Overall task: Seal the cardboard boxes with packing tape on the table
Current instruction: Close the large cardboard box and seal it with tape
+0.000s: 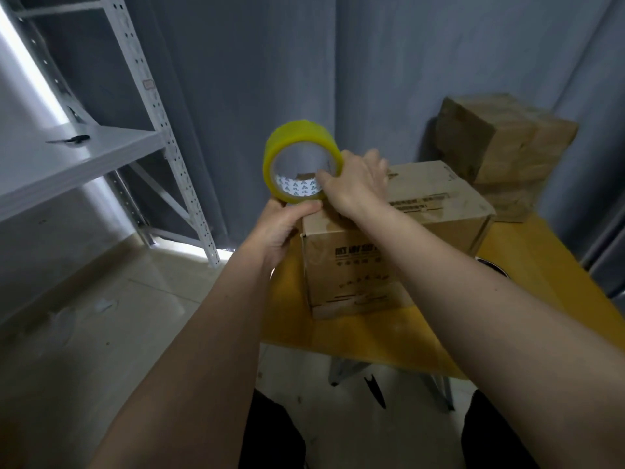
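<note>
A grey metal shelving rack [101,143] fills the left of the view, in front of grey curtains. To the right stands a yellow table [389,336]. On it sits a closed cardboard box [389,252] printed with dark lettering and a row of small symbols on its near face, too blurred to read. Behind it, at the table's far corner, is a stack of taped boxes [504,143].

The roll of yellowish packing tape [301,164] is held up over the box's near left corner; its core shows a repeated small logo, perhaps triangles. The left hand [280,228] pinches the roll's lower edge between thumb and fingers. The right hand [358,184] grips the roll's right side, thumb inside the core, fingers curled round the outside.
</note>
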`<action>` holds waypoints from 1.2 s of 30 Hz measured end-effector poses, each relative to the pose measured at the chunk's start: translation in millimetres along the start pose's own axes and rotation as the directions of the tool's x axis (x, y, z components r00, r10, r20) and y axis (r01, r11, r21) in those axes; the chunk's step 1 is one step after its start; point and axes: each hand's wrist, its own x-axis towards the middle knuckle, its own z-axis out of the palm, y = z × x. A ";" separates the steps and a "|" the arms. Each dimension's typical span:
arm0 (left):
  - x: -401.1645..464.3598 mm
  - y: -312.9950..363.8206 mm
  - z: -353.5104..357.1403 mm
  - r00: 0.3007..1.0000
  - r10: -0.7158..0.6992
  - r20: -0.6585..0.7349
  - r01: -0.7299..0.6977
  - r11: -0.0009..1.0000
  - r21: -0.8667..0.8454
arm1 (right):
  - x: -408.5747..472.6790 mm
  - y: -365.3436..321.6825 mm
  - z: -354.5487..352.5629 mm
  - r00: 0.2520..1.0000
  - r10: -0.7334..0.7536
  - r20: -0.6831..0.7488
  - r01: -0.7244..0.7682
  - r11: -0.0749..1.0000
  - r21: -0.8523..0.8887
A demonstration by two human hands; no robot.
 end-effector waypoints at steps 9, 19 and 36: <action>14.0 -9.9 -13.7 0.999 0.004 0.041 -0.015 0.960 0.281 | 15.4 7.4 -1.5 0.992 0.012 0.126 -0.048 0.958 0.283; 8.4 -6.2 -15.7 0.991 0.074 0.108 -0.113 0.897 0.427 | 24.5 20.3 -4.4 0.997 0.047 -0.063 -0.030 0.965 0.259; 1.8 -5.9 -10.0 0.990 0.085 0.116 -0.127 0.896 0.427 | 25.1 55.6 -44.8 0.994 0.103 -0.031 -0.096 0.980 0.173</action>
